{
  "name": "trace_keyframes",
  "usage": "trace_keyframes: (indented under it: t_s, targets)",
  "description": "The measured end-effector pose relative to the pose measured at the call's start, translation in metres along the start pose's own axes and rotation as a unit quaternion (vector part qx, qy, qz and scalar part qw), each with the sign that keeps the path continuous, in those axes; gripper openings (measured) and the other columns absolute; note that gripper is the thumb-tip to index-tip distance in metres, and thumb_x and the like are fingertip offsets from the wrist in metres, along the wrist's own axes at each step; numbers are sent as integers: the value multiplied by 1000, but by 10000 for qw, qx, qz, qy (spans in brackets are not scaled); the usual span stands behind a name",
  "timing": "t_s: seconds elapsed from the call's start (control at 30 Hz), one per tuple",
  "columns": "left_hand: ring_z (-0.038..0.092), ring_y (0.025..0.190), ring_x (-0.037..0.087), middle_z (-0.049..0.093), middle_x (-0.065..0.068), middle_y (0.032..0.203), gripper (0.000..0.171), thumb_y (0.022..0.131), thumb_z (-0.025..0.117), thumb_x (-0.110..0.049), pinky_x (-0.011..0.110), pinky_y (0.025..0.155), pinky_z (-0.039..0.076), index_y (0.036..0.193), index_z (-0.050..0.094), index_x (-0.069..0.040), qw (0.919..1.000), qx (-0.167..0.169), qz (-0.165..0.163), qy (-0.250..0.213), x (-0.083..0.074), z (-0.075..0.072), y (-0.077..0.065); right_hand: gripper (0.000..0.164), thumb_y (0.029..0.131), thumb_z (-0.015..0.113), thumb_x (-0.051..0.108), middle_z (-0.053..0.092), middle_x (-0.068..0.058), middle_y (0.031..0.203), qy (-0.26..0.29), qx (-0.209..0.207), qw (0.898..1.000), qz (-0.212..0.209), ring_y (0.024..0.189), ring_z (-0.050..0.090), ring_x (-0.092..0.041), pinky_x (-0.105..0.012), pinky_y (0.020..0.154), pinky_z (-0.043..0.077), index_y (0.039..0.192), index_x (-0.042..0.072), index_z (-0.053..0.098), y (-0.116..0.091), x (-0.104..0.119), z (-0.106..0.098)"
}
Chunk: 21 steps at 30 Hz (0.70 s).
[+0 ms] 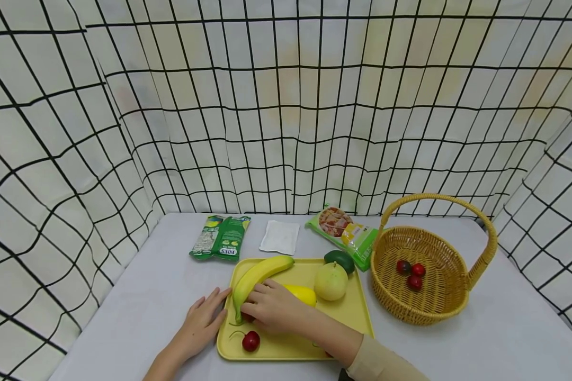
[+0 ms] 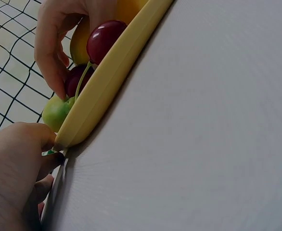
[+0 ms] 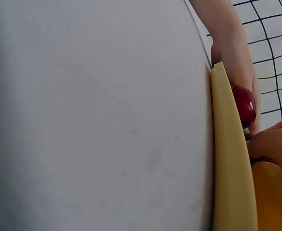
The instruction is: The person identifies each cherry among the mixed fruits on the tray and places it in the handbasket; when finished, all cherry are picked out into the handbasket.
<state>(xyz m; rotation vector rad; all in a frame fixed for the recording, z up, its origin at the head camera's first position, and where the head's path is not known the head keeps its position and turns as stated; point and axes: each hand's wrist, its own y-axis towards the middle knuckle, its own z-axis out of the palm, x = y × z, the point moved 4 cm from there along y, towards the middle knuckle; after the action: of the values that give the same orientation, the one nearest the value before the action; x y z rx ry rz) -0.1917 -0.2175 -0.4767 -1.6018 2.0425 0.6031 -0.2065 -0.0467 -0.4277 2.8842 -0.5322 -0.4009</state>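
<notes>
Beige sleeve (image 1: 381, 361): lay nearest, on the right forearm (image 1: 333, 333), which reached across the near right part of the yellow tray (image 1: 356, 316).
Front cherry (image 1: 250, 341): rested near the tray's near left corner, its stem pointing left.
Left hand (image 1: 200, 325): touched the tray's left rim, its fingers extended and somewhat spread.
Right hand (image 1: 273, 305): bent its fingers around the held cherry (image 2: 75, 79), a narrow grip, at the left half of the tray.
Held cherry: sat among those fingers, just behind the front cherry and beside the near end of the banana (image 1: 252, 278); whether it touched the tray floor could not be told.
Yellow fruit (image 1: 303, 295): lay beyond the right wrist, partly covered; its kind was unclear.
Banana: curved along the tray's left side toward the far rim.
Pale round fruit (image 1: 331, 282): sat in the tray's right half, with a dark green fruit (image 1: 340, 259) just behind it.
Woven basket (image 1: 421, 316): stood right of the tray, handle raised, three red cherries (image 1: 415, 283) inside.
Far row: behind the tray lay a green packet (image 1: 221, 238) at left, a white packet (image 1: 280, 237) in the middle and a printed packet (image 1: 345, 233) at right.
Black netting (image 1: 276, 67): rose at the back.
</notes>
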Motion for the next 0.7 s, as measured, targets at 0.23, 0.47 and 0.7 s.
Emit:
trace_keyframes:
  t_s: [0.23,0.47,0.7]
  targets:
    - [24,134,33,39,13,141,47,98,44,-26,53,107,9,140,37,-8,10000,-21,25,10,-1,0,0,20,86,63,32,61,11,96,-78,50,10000,-15,95,51,-10,-25,88,38,105,26,63,0,0,-1]
    - [24,134,33,39,12,141,47,98,43,-28,53,107,9,140,36,-9,10000,-10,40,18,-1,0,0,19,85,64,32,61,11,95,-38,-67,10000,-41,94,51,-10,-24,88,38,104,26,63,0,-1,-3]
    - [24,134,33,38,13,141,47,97,44,-25,52,107,8,140,37,-9,10000,15,-16,25,-1,-1,0,21,85,65,34,62,11,96,98,-198,9998,-26,93,51,-9,-23,86,38,105,26,64,-1,-3,-10]
